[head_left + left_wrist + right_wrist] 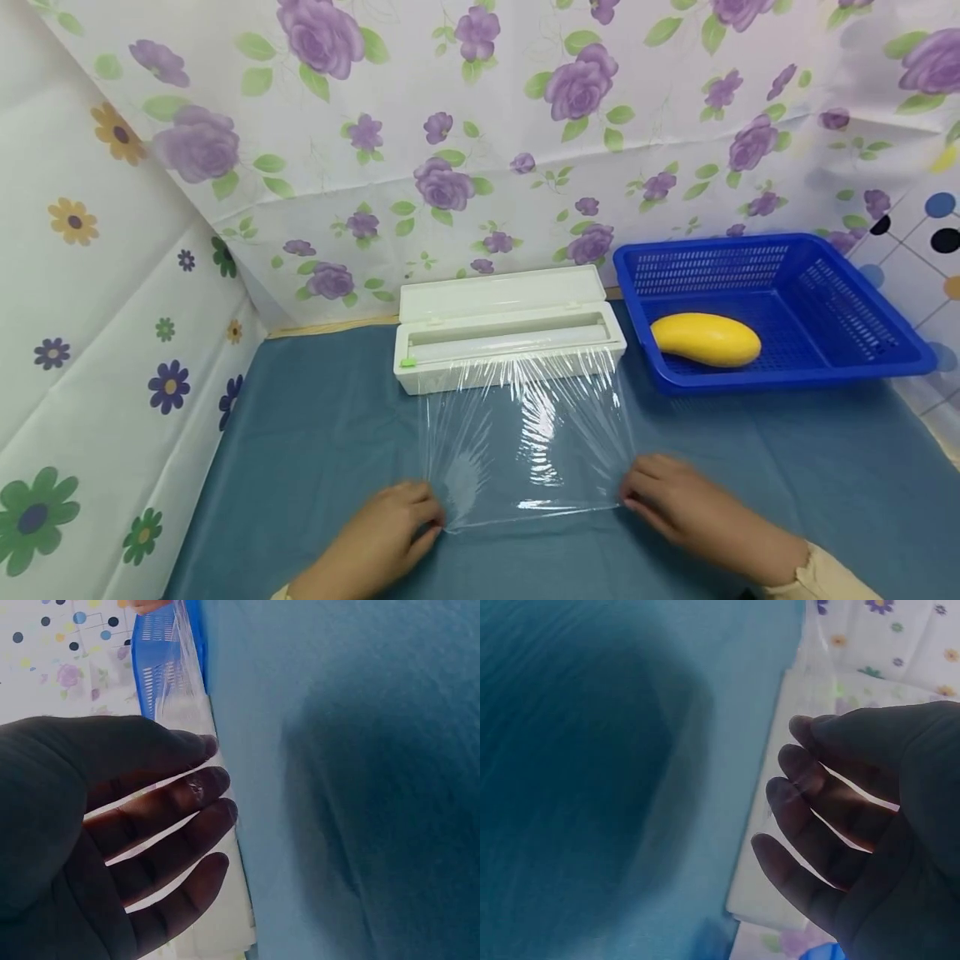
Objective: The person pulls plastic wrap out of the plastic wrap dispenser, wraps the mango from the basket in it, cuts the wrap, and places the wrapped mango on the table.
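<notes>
A sheet of clear plastic wrap (pixel 517 450) stretches toward me from a white wrap dispenser (pixel 510 329), whose lid stands tipped back. Inside the dispenser lies the roll, and a small green slider (pixel 408 362) sits at its left front. My left hand (pixel 382 533) pinches the sheet's near left corner between thumb and index finger. At the near right corner, my right hand (pixel 690 512) pinches it the same way. Both wrist views show the other fingers loosely bent behind the pinch, the left fingers (pixel 180 806) and the right fingers (pixel 810 799) spread apart.
To the right of the dispenser stands a blue plastic basket (pixel 795 379) holding a yellow, squash-like vegetable (pixel 708 339). A blue-green cloth (pixel 322 417) covers the table. Flower-patterned sheets (pixel 450 183) hang behind and at both sides.
</notes>
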A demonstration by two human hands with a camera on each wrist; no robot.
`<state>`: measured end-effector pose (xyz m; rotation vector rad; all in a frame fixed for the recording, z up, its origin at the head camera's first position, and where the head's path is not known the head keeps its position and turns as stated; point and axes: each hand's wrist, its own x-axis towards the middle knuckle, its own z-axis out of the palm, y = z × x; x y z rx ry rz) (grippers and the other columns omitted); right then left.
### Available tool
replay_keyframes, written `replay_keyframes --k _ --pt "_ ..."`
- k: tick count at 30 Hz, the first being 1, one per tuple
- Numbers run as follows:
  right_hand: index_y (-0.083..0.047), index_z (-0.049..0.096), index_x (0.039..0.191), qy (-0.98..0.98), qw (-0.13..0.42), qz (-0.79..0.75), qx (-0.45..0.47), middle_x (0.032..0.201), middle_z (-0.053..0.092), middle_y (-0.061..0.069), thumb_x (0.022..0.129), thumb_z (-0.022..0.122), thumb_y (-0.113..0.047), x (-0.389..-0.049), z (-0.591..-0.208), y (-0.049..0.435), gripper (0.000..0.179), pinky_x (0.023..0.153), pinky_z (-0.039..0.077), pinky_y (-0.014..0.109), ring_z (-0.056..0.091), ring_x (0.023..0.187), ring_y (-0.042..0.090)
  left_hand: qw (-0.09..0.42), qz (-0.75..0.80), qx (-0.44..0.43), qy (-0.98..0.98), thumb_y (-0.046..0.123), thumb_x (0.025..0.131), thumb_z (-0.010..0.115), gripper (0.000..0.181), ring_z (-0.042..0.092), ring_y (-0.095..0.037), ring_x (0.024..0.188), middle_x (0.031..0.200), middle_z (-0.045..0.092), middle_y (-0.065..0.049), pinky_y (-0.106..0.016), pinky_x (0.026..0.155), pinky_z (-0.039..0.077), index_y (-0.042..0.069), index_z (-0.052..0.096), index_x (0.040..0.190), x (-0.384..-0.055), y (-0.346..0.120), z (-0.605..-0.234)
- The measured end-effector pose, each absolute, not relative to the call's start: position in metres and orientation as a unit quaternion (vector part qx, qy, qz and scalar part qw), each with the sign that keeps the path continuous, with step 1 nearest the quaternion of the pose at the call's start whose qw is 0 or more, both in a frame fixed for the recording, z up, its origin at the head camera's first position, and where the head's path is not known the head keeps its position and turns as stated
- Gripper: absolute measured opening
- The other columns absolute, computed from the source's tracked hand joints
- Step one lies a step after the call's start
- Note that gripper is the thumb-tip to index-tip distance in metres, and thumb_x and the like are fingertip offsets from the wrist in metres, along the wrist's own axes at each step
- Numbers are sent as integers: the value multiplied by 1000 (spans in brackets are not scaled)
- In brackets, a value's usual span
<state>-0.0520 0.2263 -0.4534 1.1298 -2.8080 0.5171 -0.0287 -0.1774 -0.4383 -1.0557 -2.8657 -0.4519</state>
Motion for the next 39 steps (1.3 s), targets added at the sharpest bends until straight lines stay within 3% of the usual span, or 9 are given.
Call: replay_keyframes --k 9,18,27,34,39 --pt "-28 70 106 -916 -70 159 362 101 58 -19 98 67 -27 -56 -455 229 9 78 55 30 55 93 -2 -63 -124 -311 -940 26 91 74 5 58 -7 84 88 60 12 -34 75 52 21 73 91 -29 -175 -442" --pt "-20 72 120 -919 -82 145 358 106 59 -15 98 66 -32 -52 -460 231 26 83 56 33 56 96 0 -60 -124 -304 -943 28 92 73 18 55 -8 88 94 57 9 -33 77 52 13 75 102 -23 -175 -449" --pt "-27 66 129 -932 -141 124 311 121 63 -15 100 60 -43 -46 -455 232 34 94 55 45 60 111 10 -82 -131 -275 -949 32 94 71 32 61 -14 97 105 64 5 -38 85 54 10 71 118 -17 -177 -451" --pt "-25 71 122 -926 -131 129 329 117 61 -16 101 60 -39 -43 -456 235 27 91 56 41 59 107 6 -109 -143 -262 -948 33 94 71 23 58 -10 92 101 59 9 -35 80 53 14 73 106 -16 -180 -451" --pt "-29 72 117 -920 -90 145 352 114 64 -19 100 62 -32 -45 -453 239 19 90 56 40 60 106 6 -99 -146 -259 -950 31 94 71 24 57 -9 92 101 60 9 -35 82 53 13 73 110 -15 -178 -451"
